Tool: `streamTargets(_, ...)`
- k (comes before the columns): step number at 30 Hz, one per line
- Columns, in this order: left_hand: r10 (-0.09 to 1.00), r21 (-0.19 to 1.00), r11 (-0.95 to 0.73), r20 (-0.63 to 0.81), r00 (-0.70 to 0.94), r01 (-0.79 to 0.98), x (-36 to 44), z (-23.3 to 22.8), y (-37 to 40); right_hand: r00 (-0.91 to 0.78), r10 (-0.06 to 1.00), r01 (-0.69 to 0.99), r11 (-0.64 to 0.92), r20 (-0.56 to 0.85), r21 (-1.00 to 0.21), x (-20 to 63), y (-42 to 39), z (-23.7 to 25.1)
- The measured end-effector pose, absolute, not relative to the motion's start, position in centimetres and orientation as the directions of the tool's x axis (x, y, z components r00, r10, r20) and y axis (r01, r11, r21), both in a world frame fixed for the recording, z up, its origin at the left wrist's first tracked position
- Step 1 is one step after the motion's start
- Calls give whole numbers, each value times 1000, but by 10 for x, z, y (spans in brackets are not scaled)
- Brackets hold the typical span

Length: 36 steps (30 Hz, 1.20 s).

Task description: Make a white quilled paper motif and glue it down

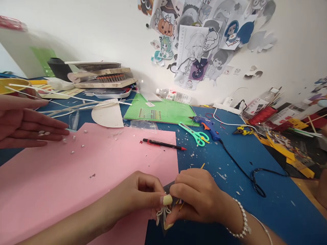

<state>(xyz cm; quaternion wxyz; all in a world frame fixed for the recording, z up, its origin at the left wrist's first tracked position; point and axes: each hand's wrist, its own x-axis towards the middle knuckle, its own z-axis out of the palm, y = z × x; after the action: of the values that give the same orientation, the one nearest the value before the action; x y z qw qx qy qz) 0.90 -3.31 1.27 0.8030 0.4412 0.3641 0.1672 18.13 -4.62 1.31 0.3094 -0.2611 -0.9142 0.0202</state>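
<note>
Gripping white looped strands (165, 210) in a closed pinch of the left hand (145, 191) and right hand (196, 192), above the edge of the pink sheet (107, 163) on the blue table (219, 200). Facing lettering too fine to read on the black pen (163, 144), plus red-and-white labels (172, 94), likewise illegible, on the lying bottle (184, 98) and the bottle at right (264, 99).
</note>
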Motion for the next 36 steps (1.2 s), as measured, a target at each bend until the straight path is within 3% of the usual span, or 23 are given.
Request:
streamTargets(7,544,815,575,-447,710,73,8,13,-34,-705,440,419,891,557,-174,180,-48,10)
streamTargets(17,569,837,541,-434,699,80,8,12,-36,-716,414,399,903,562,-157,181,-47,8)
streamTargets(28,691,871,490,-376,617,-18,3,22,-30,-623,601,472,799,501,-372,192,-44,12)
streamTargets(33,713,873,486,-368,597,-42,2,23,-30,-604,715,483,679,352,-552,194,-42,11)
streamTargets(36,697,869,494,-380,608,-24,3,23,-30,-614,734,484,642,292,-595,194,-42,10)
